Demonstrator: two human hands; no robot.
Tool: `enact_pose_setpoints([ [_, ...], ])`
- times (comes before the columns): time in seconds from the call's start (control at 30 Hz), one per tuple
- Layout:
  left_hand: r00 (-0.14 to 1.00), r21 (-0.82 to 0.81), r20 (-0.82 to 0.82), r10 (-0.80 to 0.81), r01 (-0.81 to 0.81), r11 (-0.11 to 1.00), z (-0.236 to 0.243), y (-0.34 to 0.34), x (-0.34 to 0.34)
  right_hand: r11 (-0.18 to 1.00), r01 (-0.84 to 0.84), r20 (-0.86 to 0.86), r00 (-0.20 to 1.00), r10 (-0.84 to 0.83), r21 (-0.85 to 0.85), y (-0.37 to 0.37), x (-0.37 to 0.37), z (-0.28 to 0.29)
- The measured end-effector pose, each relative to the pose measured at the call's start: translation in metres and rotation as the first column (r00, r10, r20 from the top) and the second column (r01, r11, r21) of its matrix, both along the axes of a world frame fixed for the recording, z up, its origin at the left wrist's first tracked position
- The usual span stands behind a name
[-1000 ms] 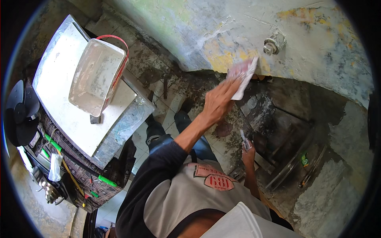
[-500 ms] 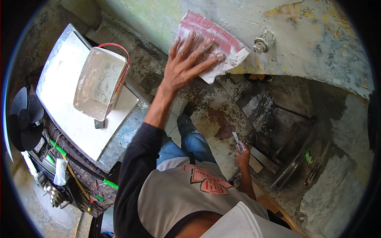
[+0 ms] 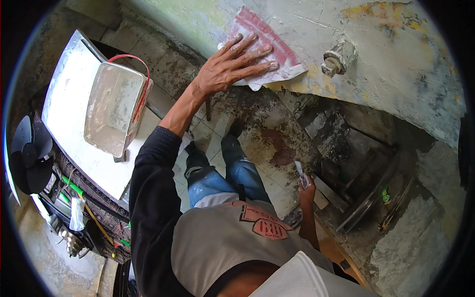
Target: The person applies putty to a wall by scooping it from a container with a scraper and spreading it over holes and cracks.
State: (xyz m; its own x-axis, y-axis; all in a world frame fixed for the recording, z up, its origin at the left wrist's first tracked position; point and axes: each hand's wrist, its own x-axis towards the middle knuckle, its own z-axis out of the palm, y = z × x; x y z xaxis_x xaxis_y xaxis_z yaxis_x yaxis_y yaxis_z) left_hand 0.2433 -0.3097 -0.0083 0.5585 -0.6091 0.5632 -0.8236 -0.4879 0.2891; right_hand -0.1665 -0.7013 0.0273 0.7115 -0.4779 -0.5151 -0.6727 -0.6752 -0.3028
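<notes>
My left hand (image 3: 235,64) lies with spread fingers on a sheet of reddish sandpaper (image 3: 262,22), pressing it against the wall surface. White dust covers much of the sheet and my fingertips. Its lower corner sticks out past the wall's bottom edge. Lower down on the right, my right hand (image 3: 308,192) is closed around a narrow, whitish flat piece (image 3: 300,171); its exact kind is unclear. That hand hangs beside my body, away from the wall.
A capped pipe stub (image 3: 339,58) juts from the patchy wall (image 3: 381,44) right of the sheet. On the left, a dusty bucket (image 3: 116,106) with a red handle stands on a white-topped table (image 3: 62,114). Dark fan blades (image 3: 30,153) and tools lie beyond. Debris and dark boards (image 3: 366,171) cover the right floor.
My left hand and the sandpaper have shifted up and left along the wall, away from the pipe stub. The view has tilted slightly. My right hand keeps its hold down low.
</notes>
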Motion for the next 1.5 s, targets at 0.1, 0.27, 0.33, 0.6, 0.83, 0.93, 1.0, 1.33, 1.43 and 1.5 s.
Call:
enact_pose_setpoints([
  [0.1, 0.993, 0.18, -0.118, -0.026, 0.047, 0.982, -0.021, 0.007, -0.021, 0.998, -0.051, 0.026, 0.998, 0.051, -0.034, -0.012, -0.001, -0.01],
  [0.27, 0.964, 0.272, -0.248, 0.097, -0.026, 0.962, -0.031, 0.033, -0.081, 0.999, -0.026, 0.065, 0.997, 0.028, -0.029, -0.018, 0.006, -0.019],
  [0.33, 0.954, 0.219, -0.251, 0.164, -0.109, 0.97, -0.001, 0.03, -0.082, 0.999, -0.045, 0.078, 0.996, 0.047, -0.03, -0.016, 0.013, -0.022],
  [0.6, 0.955, -0.213, 0.212, 0.205, -0.16, 0.964, 0.058, 0.0, -0.021, 0.996, -0.081, 0.051, 0.995, 0.083, -0.041, 0.009, 0.022, -0.006],
  [0.83, 0.998, 0.077, -0.062, -0.005, 0.01, 0.997, 0.001, -0.004, -0.023, 0.997, -0.06, 0.026, 0.998, 0.061, -0.039, -0.005, 0.009, -0.013],
  [0.93, 0.957, 0.097, -0.287, -0.048, 0.079, 0.992, -0.049, 0.001, -0.059, 0.998, -0.048, 0.044, 0.998, 0.05, -0.033, 0.005, 0.018, -0.012],
  [1.0, 0.901, 0.169, -0.434, -0.004, 0.086, 0.982, -0.068, 0.007, -0.088, 0.999, -0.029, 0.061, 0.998, 0.03, -0.021, 0.003, 0.023, -0.009],
  [1.33, 0.753, -0.579, -0.602, 0.266, -0.641, 0.504, 0.065, -0.067, -0.067, 0.998, -0.05, 0.016, 0.999, 0.051, -0.049, 0.004, 0.024, -0.014],
  [1.43, 0.789, -0.468, -0.528, 0.313, -0.578, 0.668, 0.042, -0.105, -0.072, 0.997, -0.072, 0.059, 0.996, 0.072, -0.01, -0.003, 0.023, -0.022],
  [1.5, 0.826, -0.411, -0.518, 0.224, -0.47, 0.781, 0.032, -0.118, -0.094, 0.997, -0.074, 0.104, 0.992, 0.073, -0.002, -0.003, 0.022, -0.031],
])
